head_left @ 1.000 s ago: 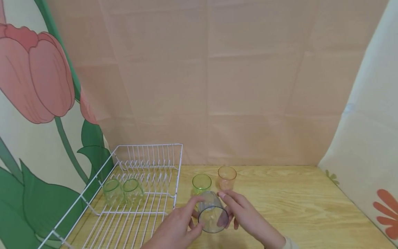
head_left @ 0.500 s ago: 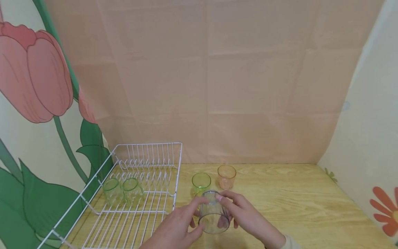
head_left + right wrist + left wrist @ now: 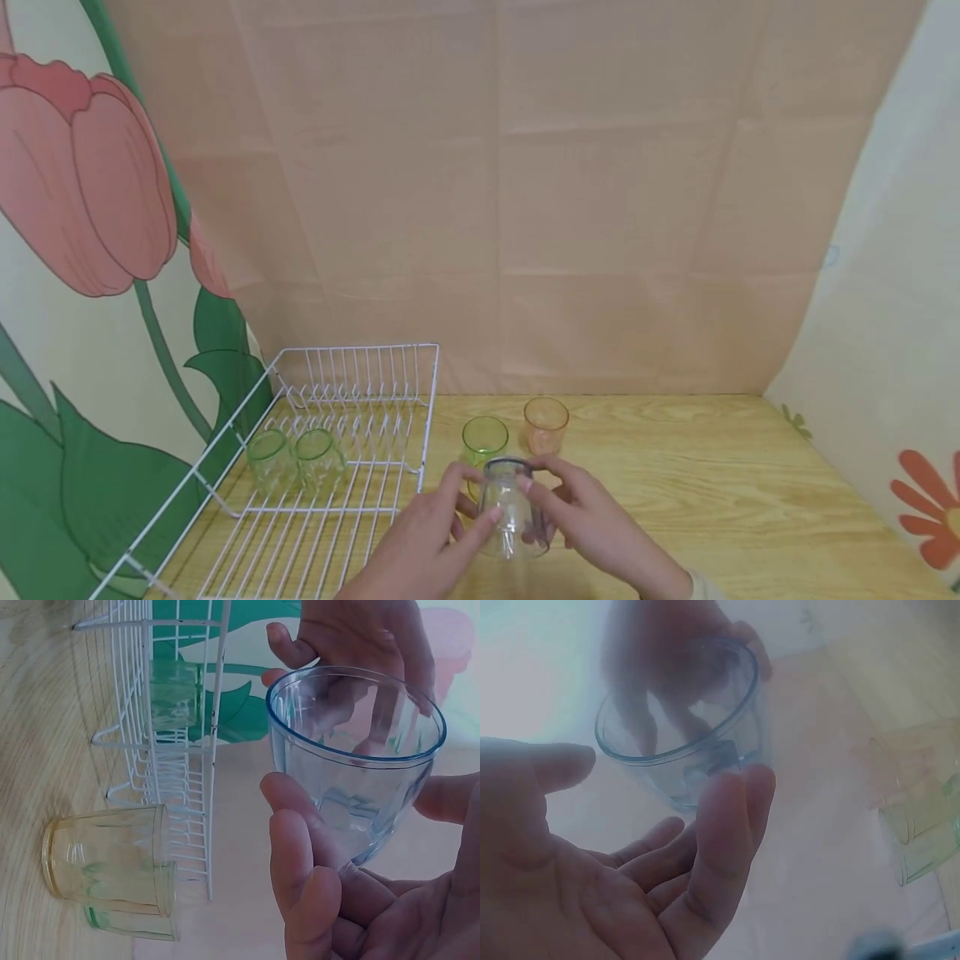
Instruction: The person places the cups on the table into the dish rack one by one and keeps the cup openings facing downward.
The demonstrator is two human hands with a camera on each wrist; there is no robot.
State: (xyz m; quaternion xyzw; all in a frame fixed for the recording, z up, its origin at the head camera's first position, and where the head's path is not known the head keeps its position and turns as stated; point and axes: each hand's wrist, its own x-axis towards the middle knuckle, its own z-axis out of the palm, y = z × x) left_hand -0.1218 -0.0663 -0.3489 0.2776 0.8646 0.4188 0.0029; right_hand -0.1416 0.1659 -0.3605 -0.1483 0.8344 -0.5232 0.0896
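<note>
A clear, bluish-rimmed drinking glass (image 3: 510, 517) is between both hands, raised in front of the person in the head view. My right hand (image 3: 581, 521) grips its right side; in the right wrist view, curved fingers (image 3: 300, 847) lie under one side and the thumb is at the other. From the left, my left hand (image 3: 427, 533) holds it between thumb and forefinger. The left wrist view shows that hand's curved fingers (image 3: 727, 832) by the glass, the thumb close to its rim. The narrower end faces up in the head view. Some fingertips are hidden behind the glass.
Behind the hands stand a green glass (image 3: 485, 437) and an orange glass (image 3: 546, 423), with a yellowish edge beside the held glass. At left, a white wire dish rack (image 3: 330, 510) holds two green glasses (image 3: 318, 458). Light wood tabletop (image 3: 712, 492) extends to the right.
The glass has tipped between the hands: its wide mouth faced the head camera, and now the narrower end shows on top. The left thumb has moved up along its side.
</note>
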